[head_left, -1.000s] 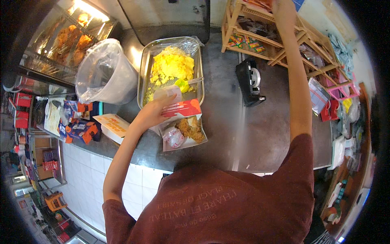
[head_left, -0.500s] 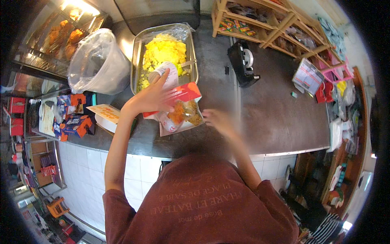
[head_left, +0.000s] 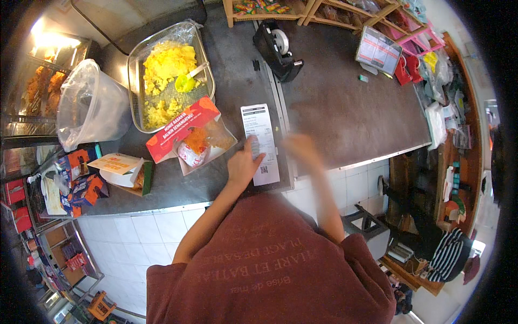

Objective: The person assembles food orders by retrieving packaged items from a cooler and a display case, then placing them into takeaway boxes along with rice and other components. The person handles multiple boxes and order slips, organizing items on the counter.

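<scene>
A long white printed receipt (head_left: pixel 259 128) lies flat on the dark counter. My left hand (head_left: pixel 243 165) rests on its left edge, index finger and thumb stretched out over the paper. Just right of the receipt, my right hand (head_left: pixel 303 150) is smeared by motion, so its fingers cannot be made out. To the left stands an open food box with a raised red flap (head_left: pixel 181 128). Inside it are breaded fried food (head_left: pixel 220 135) and a white paper-wrapped bundle (head_left: pixel 192 155). No hand touches the box.
Behind the box is a wire-mesh tray (head_left: pixel 212 86) of yellow rice with a green scoop (head_left: pixel 184 83). A lined plastic bucket (head_left: pixel 100 108) and a second box (head_left: pixel 121 168) stand left. A black tape dispenser (head_left: pixel 272 51) and propped tablet (head_left: pixel 379 49) are at the back.
The receipt, earlier raised in my left hand above the box, now lies on the counter to the box's right. Both hands have left the box, and the view has shifted right.
</scene>
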Demonstrator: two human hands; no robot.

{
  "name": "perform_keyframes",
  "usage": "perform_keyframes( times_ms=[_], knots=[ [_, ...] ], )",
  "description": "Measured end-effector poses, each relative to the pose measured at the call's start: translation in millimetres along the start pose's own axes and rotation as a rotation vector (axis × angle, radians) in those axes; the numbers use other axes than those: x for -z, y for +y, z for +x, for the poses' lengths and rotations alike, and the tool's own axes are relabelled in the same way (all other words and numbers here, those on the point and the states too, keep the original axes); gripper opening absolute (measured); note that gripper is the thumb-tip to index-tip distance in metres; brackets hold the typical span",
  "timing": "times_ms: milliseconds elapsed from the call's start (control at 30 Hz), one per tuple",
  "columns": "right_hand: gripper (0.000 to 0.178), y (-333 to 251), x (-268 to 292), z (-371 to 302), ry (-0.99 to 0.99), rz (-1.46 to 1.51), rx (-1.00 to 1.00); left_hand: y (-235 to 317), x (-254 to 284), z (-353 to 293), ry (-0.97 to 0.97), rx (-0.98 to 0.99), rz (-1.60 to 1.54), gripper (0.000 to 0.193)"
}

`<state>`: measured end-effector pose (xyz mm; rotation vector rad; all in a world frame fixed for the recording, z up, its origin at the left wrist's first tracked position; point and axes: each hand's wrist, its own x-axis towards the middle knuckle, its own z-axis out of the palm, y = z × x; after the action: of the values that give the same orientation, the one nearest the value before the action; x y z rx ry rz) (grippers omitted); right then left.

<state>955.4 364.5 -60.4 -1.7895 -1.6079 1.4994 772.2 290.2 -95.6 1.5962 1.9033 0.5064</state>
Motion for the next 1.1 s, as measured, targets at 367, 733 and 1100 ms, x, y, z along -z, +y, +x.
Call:
perform_keyframes(
  times_ms=[367,733,1100],
  knots=[
    [0.026,-7,-79,28,0.126,-0.407,0.309,-9,11,-4,-0.005,-0.026,0.154,0.087],
    [0.055,-73,-63,25,0.167,-0.110,0.567,-32,55,-65,0.558,-0.084,-0.183,0.077],
    [0.075,-134,-89,86,-0.510,-0.458,1.083,-124,164,-53,0.689,-0.114,-0.188,0.057]
  ],
)
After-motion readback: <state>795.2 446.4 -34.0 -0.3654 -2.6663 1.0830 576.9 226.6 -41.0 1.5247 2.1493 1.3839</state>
